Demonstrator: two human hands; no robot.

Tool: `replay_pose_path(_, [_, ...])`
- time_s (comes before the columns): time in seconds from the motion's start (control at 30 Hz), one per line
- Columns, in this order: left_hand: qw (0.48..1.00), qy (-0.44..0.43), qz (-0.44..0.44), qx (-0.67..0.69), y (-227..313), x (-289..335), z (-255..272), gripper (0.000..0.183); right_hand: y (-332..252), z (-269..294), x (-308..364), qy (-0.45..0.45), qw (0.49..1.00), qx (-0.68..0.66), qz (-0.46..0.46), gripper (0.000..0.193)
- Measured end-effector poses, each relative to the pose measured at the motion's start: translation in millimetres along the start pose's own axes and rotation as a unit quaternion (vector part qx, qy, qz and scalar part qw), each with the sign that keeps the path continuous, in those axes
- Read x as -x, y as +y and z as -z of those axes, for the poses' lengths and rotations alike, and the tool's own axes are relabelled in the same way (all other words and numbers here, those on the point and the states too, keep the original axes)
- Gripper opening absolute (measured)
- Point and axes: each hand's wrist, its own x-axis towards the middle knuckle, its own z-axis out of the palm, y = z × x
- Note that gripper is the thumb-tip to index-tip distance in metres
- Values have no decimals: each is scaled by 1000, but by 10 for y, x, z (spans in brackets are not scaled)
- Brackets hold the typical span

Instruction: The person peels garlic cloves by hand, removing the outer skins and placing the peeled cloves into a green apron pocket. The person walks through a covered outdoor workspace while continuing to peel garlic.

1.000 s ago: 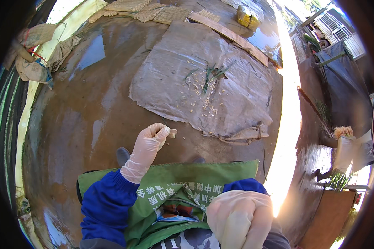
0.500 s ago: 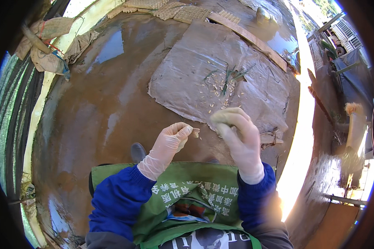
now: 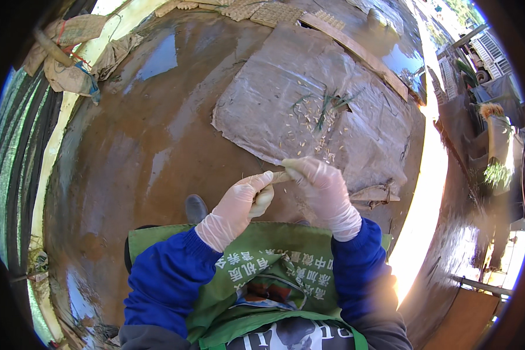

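The right hand (image 3: 324, 189) has come up from the lower right to the left hand (image 3: 242, 201), mid-frame. The left grip pinches a pale strip (image 3: 280, 176) between them; I can't tell the right's.

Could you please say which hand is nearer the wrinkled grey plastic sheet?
Right: in view, the right hand overlaps the sheet at its near edge; the left hand is below-left.

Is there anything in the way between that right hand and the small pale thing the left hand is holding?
Nothing visible is. The right hand is right up against the small pale thing sticking out from the left hand; actual contact is hard to tell.
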Motion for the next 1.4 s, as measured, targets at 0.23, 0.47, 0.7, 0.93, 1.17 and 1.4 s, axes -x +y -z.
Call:
replay_pose_path(0.23, [947, -29, 22, 318, -42, -65, 152, 44, 532, 441, -136, 245, 946, 196, -77, 30])
replay_pose_path(0.47, [896, -128, -9, 424, -121, -121, 174, 52, 93, 284, -62, 164, 985, 41, -46, 14])
replay_pose_path(0.7, [896, -118, -20, 427, -74, -85, 90, 60, -344, 114, -25, 69, 991, 94, 69, 18])
replay_pose_path(0.93, [881, -151, -15, 447, -91, -113, 91, 62, -397, -4, 2, 45, 988, 112, 94, 18])
replay_pose_path(1.17, [854, -183, 12, 488, -88, -113, 120, 64, -425, 32, 52, -29, 983, 122, 135, 29])
replay_pose_path(1.4, [921, -141, -6, 364, -107, -113, 92, 60, -432, -85, 67, -60, 969, 149, 186, 29])
